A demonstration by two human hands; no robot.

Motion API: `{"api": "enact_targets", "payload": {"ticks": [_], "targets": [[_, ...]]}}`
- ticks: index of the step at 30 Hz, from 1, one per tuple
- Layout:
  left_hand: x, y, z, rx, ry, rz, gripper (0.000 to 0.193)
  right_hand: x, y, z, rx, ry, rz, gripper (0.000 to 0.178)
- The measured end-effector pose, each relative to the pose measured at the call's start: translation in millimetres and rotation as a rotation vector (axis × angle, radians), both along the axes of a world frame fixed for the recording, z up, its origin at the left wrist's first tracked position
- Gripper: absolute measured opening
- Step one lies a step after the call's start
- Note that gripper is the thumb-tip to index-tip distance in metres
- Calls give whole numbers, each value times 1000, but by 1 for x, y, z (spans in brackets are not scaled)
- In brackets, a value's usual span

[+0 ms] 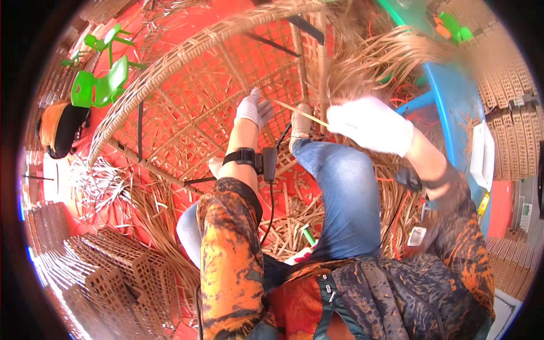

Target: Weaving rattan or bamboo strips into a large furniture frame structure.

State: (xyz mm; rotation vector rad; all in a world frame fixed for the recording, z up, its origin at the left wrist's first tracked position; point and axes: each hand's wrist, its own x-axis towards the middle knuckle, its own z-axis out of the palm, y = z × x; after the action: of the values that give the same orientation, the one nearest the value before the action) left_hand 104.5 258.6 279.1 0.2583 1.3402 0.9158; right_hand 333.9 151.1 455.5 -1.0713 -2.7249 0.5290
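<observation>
A large curved wicker frame (pixel 207 116) with an open lattice and a thick wrapped rim stands before me. At a crossbar inside it, my left hand (pixel 253 111), in a pale glove, has its fingers closed round the weave. A thin tan rattan strip (pixel 300 112) runs taut from beside those fingers to my right hand (pixel 371 126). That hand is white-gloved, washed out by light and smeared, closed on the strip's end; its separate fingers do not show. A black strapped device (pixel 246 157) sits on my left forearm, with a cable hanging down.
Green chairs (pixel 102 83) stand at the far left. Blue plastic furniture (pixel 445 113) is at my right, near long loose rattan strands (pixel 391 51). Stacked woven baskets (pixel 122 263) fill the lower left. Offcuts litter the red floor (pixel 187 28) around my legs.
</observation>
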Motion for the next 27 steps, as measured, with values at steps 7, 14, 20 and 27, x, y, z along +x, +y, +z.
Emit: {"api": "enact_targets", "payload": {"ticks": [7, 14, 20, 27], "targets": [[-23, -61, -18, -30, -777, 295, 25, 133, -183, 72, -352, 10, -721, 18], [-6, -111, -24, 87, -491, 326, 14, 252, -336, -40, -802, 100, -1116, 23], [-26, -134, -26, 62, -340, 198, 19, 221, -325, -36, -745, 74, -1140, 21], [-43, -156, -48, 72, -186, 132, 22, 200, -302, -22, -623, -65, -1098, 22]]}}
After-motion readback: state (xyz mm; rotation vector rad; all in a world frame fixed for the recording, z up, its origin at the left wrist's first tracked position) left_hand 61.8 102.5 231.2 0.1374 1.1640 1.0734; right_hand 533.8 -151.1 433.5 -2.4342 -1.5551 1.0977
